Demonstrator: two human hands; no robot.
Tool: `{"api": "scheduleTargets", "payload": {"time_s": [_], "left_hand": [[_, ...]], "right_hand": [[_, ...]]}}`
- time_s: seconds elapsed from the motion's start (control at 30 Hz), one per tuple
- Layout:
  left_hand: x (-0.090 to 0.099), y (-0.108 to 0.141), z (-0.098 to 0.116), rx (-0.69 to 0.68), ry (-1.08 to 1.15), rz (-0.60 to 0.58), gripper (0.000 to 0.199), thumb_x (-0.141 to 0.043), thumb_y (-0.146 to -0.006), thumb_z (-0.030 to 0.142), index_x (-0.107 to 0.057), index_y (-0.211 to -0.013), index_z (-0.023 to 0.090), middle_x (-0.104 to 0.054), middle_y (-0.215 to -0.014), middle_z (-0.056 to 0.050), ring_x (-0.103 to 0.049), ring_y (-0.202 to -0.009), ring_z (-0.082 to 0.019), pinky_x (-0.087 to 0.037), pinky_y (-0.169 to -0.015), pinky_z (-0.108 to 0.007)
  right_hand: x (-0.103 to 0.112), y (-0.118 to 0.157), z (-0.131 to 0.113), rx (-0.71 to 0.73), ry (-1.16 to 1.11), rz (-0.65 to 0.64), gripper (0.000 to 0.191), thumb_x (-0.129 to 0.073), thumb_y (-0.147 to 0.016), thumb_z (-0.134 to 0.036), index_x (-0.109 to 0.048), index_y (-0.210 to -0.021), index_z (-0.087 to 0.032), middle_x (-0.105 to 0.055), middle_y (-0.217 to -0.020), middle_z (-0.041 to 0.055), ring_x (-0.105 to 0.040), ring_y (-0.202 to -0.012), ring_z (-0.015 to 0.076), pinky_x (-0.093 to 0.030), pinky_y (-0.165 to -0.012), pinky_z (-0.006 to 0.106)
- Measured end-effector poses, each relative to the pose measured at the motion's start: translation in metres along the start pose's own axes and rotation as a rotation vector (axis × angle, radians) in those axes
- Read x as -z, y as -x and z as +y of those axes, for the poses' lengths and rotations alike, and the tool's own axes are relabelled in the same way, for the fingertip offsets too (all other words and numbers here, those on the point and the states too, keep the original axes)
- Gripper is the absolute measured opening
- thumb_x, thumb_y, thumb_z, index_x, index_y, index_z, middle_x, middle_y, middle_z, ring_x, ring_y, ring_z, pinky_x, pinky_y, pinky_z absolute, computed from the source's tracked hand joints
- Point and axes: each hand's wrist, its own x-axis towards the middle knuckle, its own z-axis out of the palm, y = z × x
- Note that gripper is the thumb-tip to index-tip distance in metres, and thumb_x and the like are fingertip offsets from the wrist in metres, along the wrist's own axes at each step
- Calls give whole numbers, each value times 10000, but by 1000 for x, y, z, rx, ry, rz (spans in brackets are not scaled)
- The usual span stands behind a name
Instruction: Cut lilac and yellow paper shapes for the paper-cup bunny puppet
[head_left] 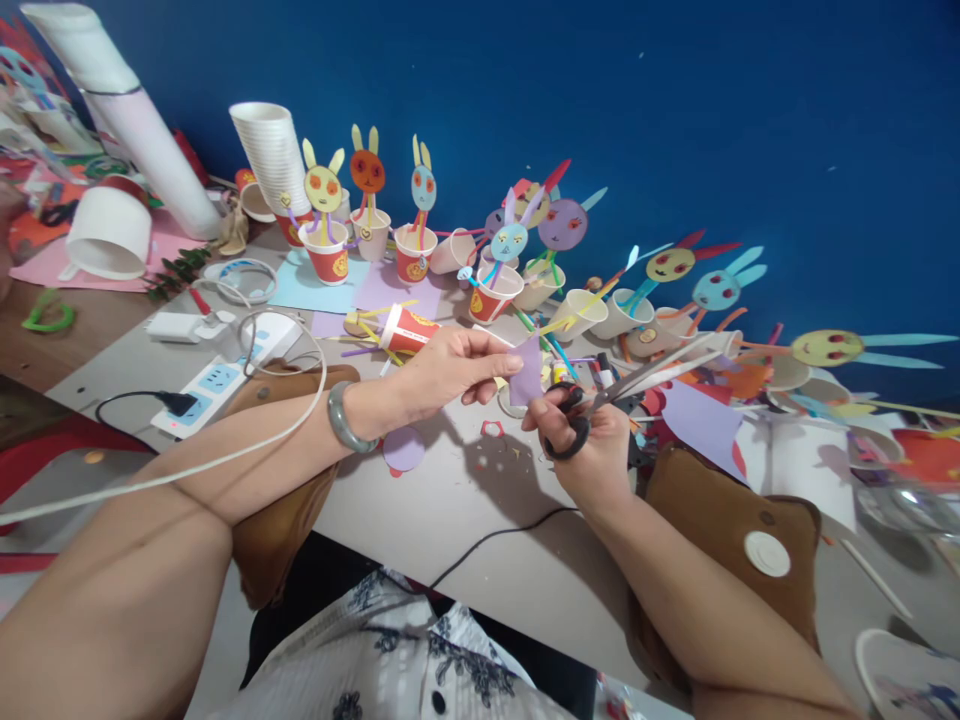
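Far left of the purple paper (527, 372) a mug (112, 235) lies on its side. Left of and beyond the paper stand a cup stack (270, 155), a red cup (328, 264) with a yellow rabbit (324, 188) in it, a white cup (372, 242) with an orange rabbit (367, 172), and another red cup with a blue rabbit (424, 188). Just left of the paper lies a toppled cup (409, 330). The left hand (450, 375) has its fingers pinched on the paper. Just right of the paper, the right hand (596, 450) has its fingers closed round the black handles of the scissors (637, 380). Farther right, more cups crowd together, holding rabbits.

Below the paper the desk (420, 512) is mostly bare to its near edge, crossed by a black cord (487, 538); a power strip (202, 405) lies left, a brown pad (720, 500) right.
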Motion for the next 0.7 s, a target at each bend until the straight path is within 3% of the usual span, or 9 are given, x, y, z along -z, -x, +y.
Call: {"api": "scheduleTargets", "payload": {"time_s": [0.2,0.4,0.6,0.7], "left_hand": [[-1,-3,-6,47,111,-44,290,-647,-914,349,-569,-740,131,-632,-554,0,-569,-480,-52,-436,-498,-170],[-2,-4,-10,181,260,-116,176,-714,-859,235,-569,-860,134,-645,-586,5,-600,-508,-64,-460,-513,-161],[-1,-5,-8,224,274,-131,91,-605,-896,187,-565,-830,139,-584,-566,23,-517,-423,-52,-356,-407,-154],[-2,-4,-4,254,258,-199,110,-632,-864,188,-584,-787,126,-565,-612,28,-429,-384,-18,-262,-375,-151]], "right_hand": [[0,1,1,54,34,32,245,-685,-833,-312,-650,-628,-182,-581,-529,-9,-470,-445,102,-365,-436,242],[-3,4,1,69,66,101,259,-704,-834,-346,-654,-639,-184,-577,-523,-8,-464,-434,106,-364,-426,252],[0,-3,7,86,-73,112,295,-719,-848,-419,-651,-671,-192,-567,-545,-14,-460,-430,102,-344,-411,258],[0,-9,8,45,-217,106,264,-770,-788,-412,-588,-786,-221,-648,-693,-16,-421,-418,78,-333,-398,247]]}}
